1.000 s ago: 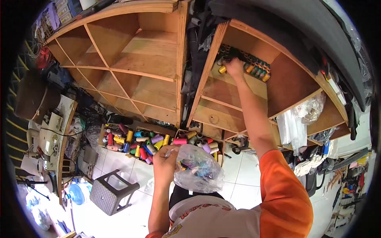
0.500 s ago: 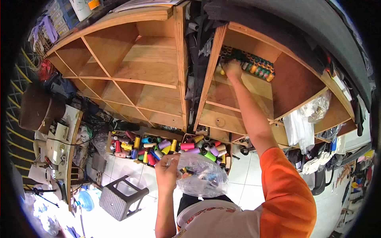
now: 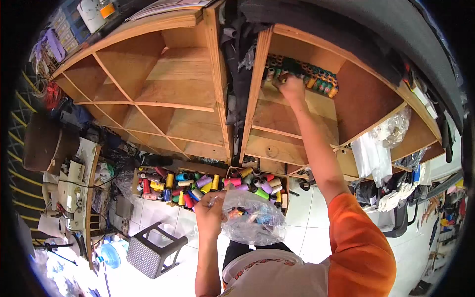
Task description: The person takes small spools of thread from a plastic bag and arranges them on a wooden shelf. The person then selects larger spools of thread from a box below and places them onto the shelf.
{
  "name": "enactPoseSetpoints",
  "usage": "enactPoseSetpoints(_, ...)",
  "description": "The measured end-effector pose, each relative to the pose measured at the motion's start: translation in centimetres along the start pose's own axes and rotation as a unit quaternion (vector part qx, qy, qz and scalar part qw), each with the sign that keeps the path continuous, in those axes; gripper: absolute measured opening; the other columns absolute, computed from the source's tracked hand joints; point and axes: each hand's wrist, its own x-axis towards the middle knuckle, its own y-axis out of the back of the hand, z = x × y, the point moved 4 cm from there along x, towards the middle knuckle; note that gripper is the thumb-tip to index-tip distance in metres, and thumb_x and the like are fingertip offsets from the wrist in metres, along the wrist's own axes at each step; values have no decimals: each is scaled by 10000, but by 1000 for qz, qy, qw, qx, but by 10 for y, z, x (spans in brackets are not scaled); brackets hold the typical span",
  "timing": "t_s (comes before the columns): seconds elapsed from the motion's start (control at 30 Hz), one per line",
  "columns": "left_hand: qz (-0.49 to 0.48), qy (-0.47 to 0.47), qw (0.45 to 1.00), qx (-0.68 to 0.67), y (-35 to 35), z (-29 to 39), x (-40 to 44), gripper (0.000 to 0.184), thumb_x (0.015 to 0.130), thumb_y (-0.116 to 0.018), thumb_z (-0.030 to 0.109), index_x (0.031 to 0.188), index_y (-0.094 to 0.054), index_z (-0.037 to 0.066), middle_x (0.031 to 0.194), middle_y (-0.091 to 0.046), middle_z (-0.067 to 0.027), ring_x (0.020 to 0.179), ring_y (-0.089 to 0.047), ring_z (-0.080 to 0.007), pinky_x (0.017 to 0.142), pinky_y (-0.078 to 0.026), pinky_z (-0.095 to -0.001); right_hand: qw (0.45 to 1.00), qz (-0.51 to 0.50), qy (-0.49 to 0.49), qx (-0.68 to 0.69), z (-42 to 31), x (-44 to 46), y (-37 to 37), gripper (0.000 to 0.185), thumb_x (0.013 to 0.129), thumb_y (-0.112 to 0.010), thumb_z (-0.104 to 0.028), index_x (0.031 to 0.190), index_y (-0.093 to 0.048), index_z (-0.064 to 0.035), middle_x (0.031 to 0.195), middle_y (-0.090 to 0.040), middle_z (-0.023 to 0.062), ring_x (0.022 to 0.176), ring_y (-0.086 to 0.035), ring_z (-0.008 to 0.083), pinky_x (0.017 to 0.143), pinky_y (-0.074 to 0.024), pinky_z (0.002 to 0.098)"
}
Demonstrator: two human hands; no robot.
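My left hand [image 3: 210,214] is closed on the rim of a clear plastic bag [image 3: 255,218], which hangs in front of my body with small coloured items inside. My right hand [image 3: 291,87] reaches into the top compartment of the right wooden shelf [image 3: 262,74]. Its fingers are curled at the rows of small thread spools [image 3: 321,85] there; what they grip, if anything, is too small to make out. Below the shelves, boxes hold several larger cones of coloured thread [image 3: 200,185].
A wooden shelf unit [image 3: 183,94] stands at the left, dark fabric [image 3: 316,20] lies over the right one. A grey stool [image 3: 153,250] is on the tiled floor, a sewing machine [image 3: 71,193] at far left. White plastic bags [image 3: 371,156] hang at the right.
The yellow spool seen at my right hand earlier no longer shows there. My right hand stays among the spools with its fingers shifted; my left hand still holds the bag. The view has shifted slightly.
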Motion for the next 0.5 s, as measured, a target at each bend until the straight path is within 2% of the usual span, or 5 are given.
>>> enactPoseSetpoints(0.1, -2, 0, 1000, -6, 0, -7, 0, 150, 865, -621, 170, 856, -615, 20, 524, -429, 43, 379, -351, -41, 360, -294, -214, 998, -64, -1, 15, 15, 1, -18, 319, 695, -701, -243, 958, -682, -65, 816, -645, 218, 807, -627, 380, 708, -506, 428)
enactPoseSetpoints(0.2, 5, 8, 1000, -10, -1, -4, -1, 149, 864, -622, 170, 862, -617, 21, 526, -429, 46, 379, -346, -38, 359, -290, -214, 995, -9, 15, 100, 13, -4, -5, 303, 694, -669, -200, 963, -675, -58, 866, -641, 232, 856, -621, 380, 738, -501, 433)
enactPoseSetpoints(0.3, 10, 6, 1000, -8, -1, -4, 0, 150, 863, -623, 170, 864, -619, 21, 528, -429, 50, 378, -340, -34, 358, -284, -212, 998, -10, -51, 35, 26, -3, -11, 302, 691, -678, -211, 943, -668, -45, 864, -646, 216, 832, -627, 368, 723, -502, 429)
enactPoseSetpoints(0.4, 10, 5, 1000, -6, 3, -8, 3, 150, 867, -615, 158, 885, -625, 10, 554, -458, 39, 389, -354, -34, 367, -289, -210, 992, -5, -58, 115, 26, -14, -14, 276, 691, -688, -222, 893, -665, -35, 833, -651, 195, 808, -627, 365, 700, -501, 418)
enactPoseSetpoints(0.5, 2, 14, 1000, -15, 4, -6, 4, 157, 874, -600, 137, 919, -636, -9, 604, -512, 17, 411, -383, -38, 382, -305, -208, 990, 56, -62, 111, 22, -16, -15, 263, 688, -708, -249, 834, -663, -35, 795, -652, 181, 776, -628, 360, 673, -500, 411)
